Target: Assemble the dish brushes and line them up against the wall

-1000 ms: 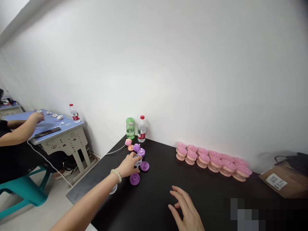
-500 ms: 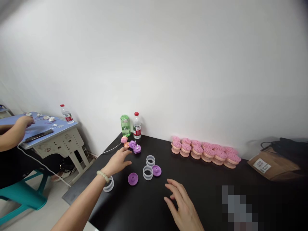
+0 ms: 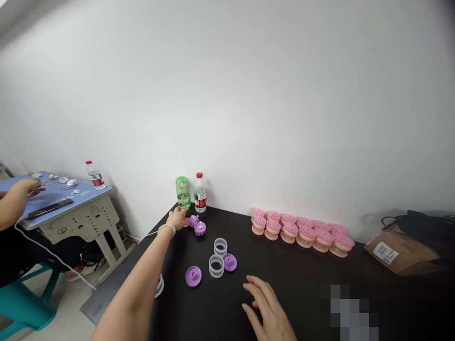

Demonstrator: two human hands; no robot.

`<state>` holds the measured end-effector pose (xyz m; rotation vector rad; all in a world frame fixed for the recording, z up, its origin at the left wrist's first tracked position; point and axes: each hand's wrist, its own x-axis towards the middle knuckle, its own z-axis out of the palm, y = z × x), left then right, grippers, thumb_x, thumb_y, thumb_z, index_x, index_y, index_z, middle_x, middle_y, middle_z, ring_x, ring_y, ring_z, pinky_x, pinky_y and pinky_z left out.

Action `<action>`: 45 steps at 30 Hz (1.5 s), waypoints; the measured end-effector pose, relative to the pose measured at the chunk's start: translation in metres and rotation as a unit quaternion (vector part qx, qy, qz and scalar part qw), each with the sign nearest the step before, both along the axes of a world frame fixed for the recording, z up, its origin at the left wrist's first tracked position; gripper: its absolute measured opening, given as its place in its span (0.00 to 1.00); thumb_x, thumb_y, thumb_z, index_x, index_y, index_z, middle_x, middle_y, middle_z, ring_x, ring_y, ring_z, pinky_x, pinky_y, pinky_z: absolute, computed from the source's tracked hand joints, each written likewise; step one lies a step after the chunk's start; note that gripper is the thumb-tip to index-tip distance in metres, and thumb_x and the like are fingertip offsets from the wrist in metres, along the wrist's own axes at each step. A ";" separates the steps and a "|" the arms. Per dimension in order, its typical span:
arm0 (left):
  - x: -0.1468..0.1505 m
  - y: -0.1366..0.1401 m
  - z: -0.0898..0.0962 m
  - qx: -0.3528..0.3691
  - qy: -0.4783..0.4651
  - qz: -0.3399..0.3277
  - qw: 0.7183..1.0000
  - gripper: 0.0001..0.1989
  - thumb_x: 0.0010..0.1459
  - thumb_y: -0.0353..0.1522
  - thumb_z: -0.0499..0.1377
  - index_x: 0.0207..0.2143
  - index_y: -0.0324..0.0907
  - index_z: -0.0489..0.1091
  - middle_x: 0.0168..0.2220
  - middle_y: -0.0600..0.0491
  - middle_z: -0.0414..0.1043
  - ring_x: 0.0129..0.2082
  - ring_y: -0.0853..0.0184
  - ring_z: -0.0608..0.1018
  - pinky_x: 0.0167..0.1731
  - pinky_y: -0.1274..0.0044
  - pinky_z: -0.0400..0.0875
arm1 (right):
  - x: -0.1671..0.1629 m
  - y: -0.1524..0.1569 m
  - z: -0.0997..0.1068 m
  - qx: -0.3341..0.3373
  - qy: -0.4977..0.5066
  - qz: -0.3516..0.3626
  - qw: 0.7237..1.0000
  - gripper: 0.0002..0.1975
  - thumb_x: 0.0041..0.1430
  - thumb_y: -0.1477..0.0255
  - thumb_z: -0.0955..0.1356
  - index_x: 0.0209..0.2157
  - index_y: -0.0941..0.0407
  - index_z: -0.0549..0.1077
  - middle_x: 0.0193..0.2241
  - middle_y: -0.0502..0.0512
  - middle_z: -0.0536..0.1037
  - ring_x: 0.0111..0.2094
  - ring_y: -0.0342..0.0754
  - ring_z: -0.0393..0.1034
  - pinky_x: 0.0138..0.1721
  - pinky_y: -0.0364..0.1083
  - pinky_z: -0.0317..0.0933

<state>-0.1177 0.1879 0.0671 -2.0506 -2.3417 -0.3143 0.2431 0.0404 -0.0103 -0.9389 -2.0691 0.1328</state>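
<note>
My left hand (image 3: 177, 219) reaches to the far left of the black table, just in front of a green bottle (image 3: 183, 193). It covers the spot where a pink bristled piece stood; its fingertips are mostly hidden. Beside it lie an orange disc (image 3: 186, 222) and two purple bristled pieces (image 3: 194, 221). Nearer are two clear plastic rings (image 3: 216, 266), a purple round cap (image 3: 194, 276) and another purple cap (image 3: 230, 262). A third clear ring (image 3: 159, 287) is partly behind my left forearm. My right hand (image 3: 266, 308) hovers at the front, open, fingers bent and apart, holding nothing.
Pink bristled scalp brushes (image 3: 289, 229) stand in two rows along the wall. A water bottle (image 3: 200, 193) is beside the green one. A brown paper bag (image 3: 405, 251) sits at the right. Another person's hand (image 3: 31, 187) is over a blue table (image 3: 80, 201) at the left.
My left hand has moved farther away, toward the green bottle, and now covers the pink bristled piece. My right hand stays almost where it was. The view has tilted slightly upward.
</note>
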 end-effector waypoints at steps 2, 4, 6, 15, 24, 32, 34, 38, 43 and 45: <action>0.003 0.003 -0.005 -0.004 0.008 -0.011 1.000 0.18 0.64 0.37 0.59 0.54 0.40 0.67 0.55 0.46 0.70 0.49 0.58 0.76 0.47 0.61 0.74 | 0.000 0.000 0.000 -0.003 -0.003 0.005 1.000 0.11 0.67 0.72 0.62 0.48 0.51 0.71 0.48 0.61 0.76 0.43 0.52 0.79 0.38 0.46 0.78; 0.010 0.001 -0.010 -0.008 0.014 -0.029 0.999 0.17 0.64 0.37 0.59 0.54 0.41 0.68 0.55 0.46 0.70 0.50 0.58 0.76 0.48 0.61 0.74 | 0.000 -0.001 0.002 -0.010 -0.005 0.012 1.000 0.12 0.66 0.73 0.62 0.49 0.51 0.71 0.49 0.61 0.76 0.44 0.52 0.78 0.39 0.45 0.78; 0.020 -0.004 -0.014 -0.011 0.014 -0.054 0.998 0.17 0.65 0.37 0.59 0.54 0.41 0.68 0.56 0.46 0.69 0.50 0.58 0.75 0.49 0.60 0.74 | -0.001 -0.004 0.005 -0.017 -0.005 0.017 1.000 0.12 0.66 0.73 0.62 0.49 0.51 0.71 0.49 0.60 0.76 0.45 0.53 0.78 0.40 0.46 0.78; 0.042 -0.026 -0.008 -0.017 -0.020 -0.067 0.997 0.19 0.64 0.36 0.60 0.56 0.42 0.66 0.57 0.45 0.67 0.52 0.57 0.74 0.49 0.60 0.73 | -0.005 -0.009 0.013 -0.023 0.009 0.017 1.000 0.13 0.65 0.75 0.62 0.48 0.51 0.72 0.48 0.61 0.77 0.44 0.55 0.78 0.39 0.49 0.78; 0.053 -0.039 -0.016 -0.094 -0.003 -0.076 0.993 0.17 0.64 0.37 0.60 0.53 0.40 0.68 0.53 0.47 0.71 0.48 0.59 0.77 0.46 0.63 0.75 | -0.005 -0.009 0.012 -0.033 0.004 0.018 0.999 0.14 0.63 0.77 0.62 0.48 0.52 0.71 0.48 0.61 0.76 0.45 0.55 0.77 0.41 0.50 0.78; 0.079 -0.084 0.028 -0.006 -0.042 -0.106 0.993 0.11 0.60 0.28 0.59 0.46 0.43 0.69 0.46 0.47 0.72 0.46 0.58 0.75 0.47 0.67 0.71 | -0.005 -0.010 0.013 -0.117 0.102 0.038 0.987 0.15 0.64 0.73 0.64 0.51 0.51 0.72 0.49 0.61 0.76 0.35 0.50 0.77 0.38 0.49 0.77; 0.101 -0.108 0.036 0.009 -0.060 -0.158 0.986 0.12 0.60 0.29 0.58 0.46 0.46 0.67 0.46 0.50 0.72 0.46 0.60 0.75 0.47 0.70 0.70 | -0.007 -0.011 0.012 -0.205 0.169 0.062 0.962 0.16 0.64 0.68 0.66 0.53 0.51 0.71 0.49 0.60 0.76 0.30 0.47 0.76 0.37 0.48 0.76; 0.152 -0.154 0.024 0.047 -0.117 -0.343 0.931 0.13 0.59 0.28 0.58 0.46 0.45 0.64 0.44 0.49 0.72 0.43 0.60 0.74 0.44 0.70 0.72 | -0.012 -0.015 0.020 -0.414 0.345 0.135 0.832 0.26 0.65 0.53 0.65 0.57 0.55 0.68 0.45 0.61 0.77 0.32 0.49 0.76 0.37 0.51 0.74; 0.185 -0.173 -0.005 0.085 -0.147 -0.396 0.902 0.11 0.56 0.28 0.62 0.39 0.45 0.63 0.39 0.49 0.73 0.38 0.59 0.75 0.38 0.68 0.73 | -0.016 -0.020 0.038 -0.542 0.458 0.219 0.670 0.24 0.64 0.52 0.67 0.49 0.57 0.74 0.35 0.55 0.77 0.30 0.47 0.72 0.33 0.48 0.69; 0.183 -0.169 -0.006 0.086 -0.184 -0.379 0.903 0.16 0.53 0.32 0.67 0.41 0.46 0.64 0.41 0.49 0.73 0.40 0.58 0.75 0.39 0.68 0.74 | -0.015 -0.019 0.041 -0.555 0.470 0.216 0.651 0.23 0.59 0.53 0.71 0.46 0.58 0.76 0.30 0.53 0.75 0.28 0.45 0.70 0.29 0.46 0.66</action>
